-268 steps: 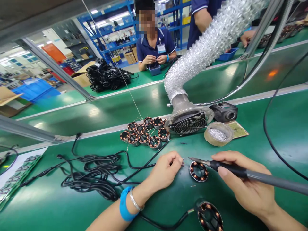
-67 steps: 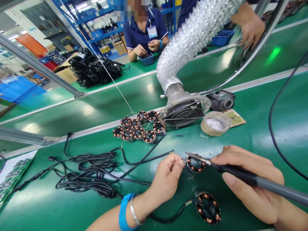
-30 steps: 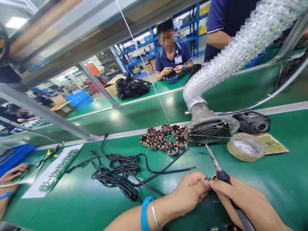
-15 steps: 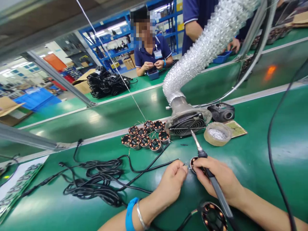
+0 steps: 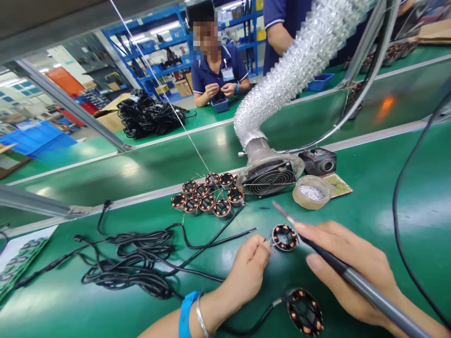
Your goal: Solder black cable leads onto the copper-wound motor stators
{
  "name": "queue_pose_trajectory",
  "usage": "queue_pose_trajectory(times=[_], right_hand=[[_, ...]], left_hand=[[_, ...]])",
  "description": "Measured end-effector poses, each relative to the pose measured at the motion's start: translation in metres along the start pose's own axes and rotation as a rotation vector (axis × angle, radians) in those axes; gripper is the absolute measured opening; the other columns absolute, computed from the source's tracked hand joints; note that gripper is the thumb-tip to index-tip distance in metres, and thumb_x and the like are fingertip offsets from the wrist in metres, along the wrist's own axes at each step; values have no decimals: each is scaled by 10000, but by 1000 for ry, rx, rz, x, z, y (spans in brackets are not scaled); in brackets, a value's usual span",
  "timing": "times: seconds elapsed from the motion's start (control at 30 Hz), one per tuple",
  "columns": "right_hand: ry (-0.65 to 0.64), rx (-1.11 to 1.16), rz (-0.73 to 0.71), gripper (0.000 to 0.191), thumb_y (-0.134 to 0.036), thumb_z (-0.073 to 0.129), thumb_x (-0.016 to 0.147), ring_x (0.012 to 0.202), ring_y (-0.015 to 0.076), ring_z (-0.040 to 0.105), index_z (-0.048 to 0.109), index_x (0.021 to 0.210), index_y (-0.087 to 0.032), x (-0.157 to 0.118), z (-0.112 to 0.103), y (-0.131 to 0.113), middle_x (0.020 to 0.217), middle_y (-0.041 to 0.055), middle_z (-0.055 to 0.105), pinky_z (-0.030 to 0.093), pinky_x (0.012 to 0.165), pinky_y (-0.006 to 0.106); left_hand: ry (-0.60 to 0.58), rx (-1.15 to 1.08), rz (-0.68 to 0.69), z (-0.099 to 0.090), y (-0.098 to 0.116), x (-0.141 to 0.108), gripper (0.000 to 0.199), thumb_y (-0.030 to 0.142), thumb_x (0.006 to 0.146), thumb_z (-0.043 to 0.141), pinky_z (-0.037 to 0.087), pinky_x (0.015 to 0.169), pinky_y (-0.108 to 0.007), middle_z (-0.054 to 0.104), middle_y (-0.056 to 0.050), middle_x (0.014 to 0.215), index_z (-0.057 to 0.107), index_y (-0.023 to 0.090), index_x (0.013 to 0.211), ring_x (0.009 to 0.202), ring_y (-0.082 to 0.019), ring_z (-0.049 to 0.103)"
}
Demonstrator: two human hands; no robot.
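Small round copper-wound stator ring (image 5: 284, 237) lies flat on the green bench mat (image 5: 369, 211), between the hands. Left hand (image 5: 248, 270), at its 8 o'clock, is pinched shut on a fine lead wire at the ring's edge. Right hand (image 5: 352, 267), at 4 o'clock, is wrapped around a grey pen-shaped soldering iron (image 5: 338, 267), tip raised at the ring's 12 o'clock.

Judgement: ring light, rigid; windings and leads fragile, so hold by the outer rim.

Count: about nine like stators clustered (image 5: 206, 197) at 10 o'clock; one wired stator (image 5: 305, 312) at 6 o'clock; one solder-dross pot (image 5: 312, 191).
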State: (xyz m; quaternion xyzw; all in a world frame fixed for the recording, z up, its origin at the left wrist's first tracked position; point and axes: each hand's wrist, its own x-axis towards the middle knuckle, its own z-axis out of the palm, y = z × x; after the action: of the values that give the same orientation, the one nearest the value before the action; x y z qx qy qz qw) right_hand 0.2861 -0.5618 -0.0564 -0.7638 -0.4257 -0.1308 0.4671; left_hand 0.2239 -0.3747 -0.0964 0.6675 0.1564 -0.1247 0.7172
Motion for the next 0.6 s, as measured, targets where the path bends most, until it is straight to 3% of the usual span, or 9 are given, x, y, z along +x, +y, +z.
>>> queue_pose_trajectory(times=[0.17, 0.3, 0.6], right_hand=[[56, 145, 66, 300, -115, 511, 848, 559, 151, 535, 638, 1114, -165, -20, -2, -2, 686, 26, 553, 410, 458, 282], [61, 162, 106, 226, -133, 520, 825, 602, 165, 573, 623, 1017, -190, -24, 0, -1, 720, 31, 591, 434, 500, 290], [27, 179, 99, 217, -132, 511, 817, 599, 158, 562, 619, 999, -180, -23, 3, 1, 708, 18, 570, 420, 519, 290]], left_hand=[[11, -29, -35, 1, 2, -1, 284, 435, 862, 493, 206, 484, -229, 323, 85, 556, 438, 198, 715, 506, -85, 228], [0, -48, -46, 1, 4, 0, 274, 428, 859, 488, 199, 475, -227, 317, 90, 544, 436, 200, 716, 496, -83, 214], [11, 44, -22, 0, 2, -1, 275, 411, 904, 462, 224, 488, -227, 328, 76, 569, 440, 200, 729, 523, -97, 252]])
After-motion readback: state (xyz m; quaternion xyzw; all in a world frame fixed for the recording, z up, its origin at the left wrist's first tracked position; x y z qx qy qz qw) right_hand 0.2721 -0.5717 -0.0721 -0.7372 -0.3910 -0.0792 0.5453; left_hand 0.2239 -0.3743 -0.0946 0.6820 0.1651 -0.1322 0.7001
